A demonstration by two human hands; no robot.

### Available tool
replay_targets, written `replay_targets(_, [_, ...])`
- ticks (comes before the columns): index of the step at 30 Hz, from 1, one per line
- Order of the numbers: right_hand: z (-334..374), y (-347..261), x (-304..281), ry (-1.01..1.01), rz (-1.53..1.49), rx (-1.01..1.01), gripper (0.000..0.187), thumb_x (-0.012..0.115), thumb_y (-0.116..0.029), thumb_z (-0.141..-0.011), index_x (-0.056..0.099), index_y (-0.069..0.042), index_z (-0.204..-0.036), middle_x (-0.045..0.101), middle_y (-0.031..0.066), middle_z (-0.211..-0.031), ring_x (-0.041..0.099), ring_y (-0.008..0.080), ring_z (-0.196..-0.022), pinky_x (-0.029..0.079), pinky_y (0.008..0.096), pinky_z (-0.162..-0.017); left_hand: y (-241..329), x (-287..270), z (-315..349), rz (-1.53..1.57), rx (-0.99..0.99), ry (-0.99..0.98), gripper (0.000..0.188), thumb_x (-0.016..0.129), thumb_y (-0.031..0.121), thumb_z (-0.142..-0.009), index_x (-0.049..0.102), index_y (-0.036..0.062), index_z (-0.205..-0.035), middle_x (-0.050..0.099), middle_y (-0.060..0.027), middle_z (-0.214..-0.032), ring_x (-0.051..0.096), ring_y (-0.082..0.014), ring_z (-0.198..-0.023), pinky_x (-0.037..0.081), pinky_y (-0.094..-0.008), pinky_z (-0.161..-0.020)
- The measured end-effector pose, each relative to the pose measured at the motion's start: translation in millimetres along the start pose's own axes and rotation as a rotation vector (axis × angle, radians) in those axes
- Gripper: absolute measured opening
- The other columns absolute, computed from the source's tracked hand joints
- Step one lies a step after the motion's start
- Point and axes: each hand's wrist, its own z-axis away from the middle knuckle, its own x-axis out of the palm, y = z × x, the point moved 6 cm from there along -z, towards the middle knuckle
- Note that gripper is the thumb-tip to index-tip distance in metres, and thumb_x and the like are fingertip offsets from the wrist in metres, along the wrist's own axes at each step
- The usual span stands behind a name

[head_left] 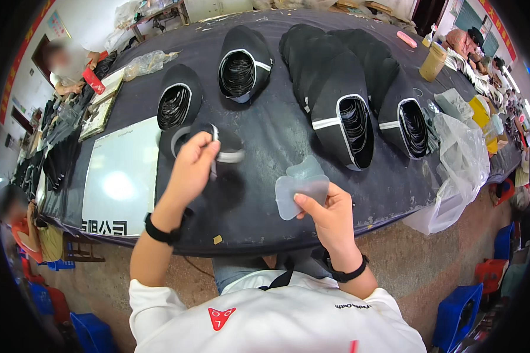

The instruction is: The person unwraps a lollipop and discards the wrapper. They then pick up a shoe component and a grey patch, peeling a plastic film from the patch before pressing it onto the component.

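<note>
My left hand (pixel 195 157) pinches a black fabric piece with light trim (pixel 228 156), which looks like a shoe upper; motion blurs it, and it hangs over the table's left part. In my right hand (pixel 331 213), thumb on top, is a translucent plastic piece with rounded corners (pixel 291 193). A second bluish translucent piece (pixel 307 169) shows behind it, partly hidden. Beyond my hands lie nested stacks of black pieces with white edging: one stack (pixel 181 89) near my left hand, another (pixel 241 44) farther back, and two long ones (pixel 330 88) (pixel 403 100) to the right.
A dark cover (pixel 259 217) lies over the table. A glossy white board (pixel 121 170) rests at left. Clear plastic bags (pixel 462 159), a yellowish jar (pixel 433 62) and a pink object (pixel 406 39) are at right. Other people (pixel 65 65) sit around. Blue stools (pixel 456 317) stand on the floor.
</note>
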Motion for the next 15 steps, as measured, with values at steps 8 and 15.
replay_targets(8, [-4.7,-9.9,19.2,0.034,0.057,-0.16,0.011,0.068,-0.005,-0.077,0.064,0.003,-0.084,0.063,0.0038,-0.076,0.057,0.0069,-0.068,0.045,0.0198,-0.06,31.5,84.6,58.8,0.714,-0.298,-0.102,0.015,0.042,0.017,-0.095,0.047,0.0065,-0.085,0.053,0.0012,-0.075,0.051,-0.004,-0.065,0.043,-0.0193,-0.059])
replay_targets(15, [-3.1,-15.0,18.4,0.046,0.297,-0.185,0.014,0.07,-0.008,-0.074,0.063,0.002,-0.082,0.065,0.0038,-0.072,0.057,0.0056,-0.065,0.045,0.021,-0.059,35.3,81.3,62.0,0.697,-0.239,-0.099,0.017,0.04,0.019,-0.095,0.047,0.0067,-0.085,0.052,0.0013,-0.078,0.051,-0.004,-0.067,0.043,-0.0198,-0.062])
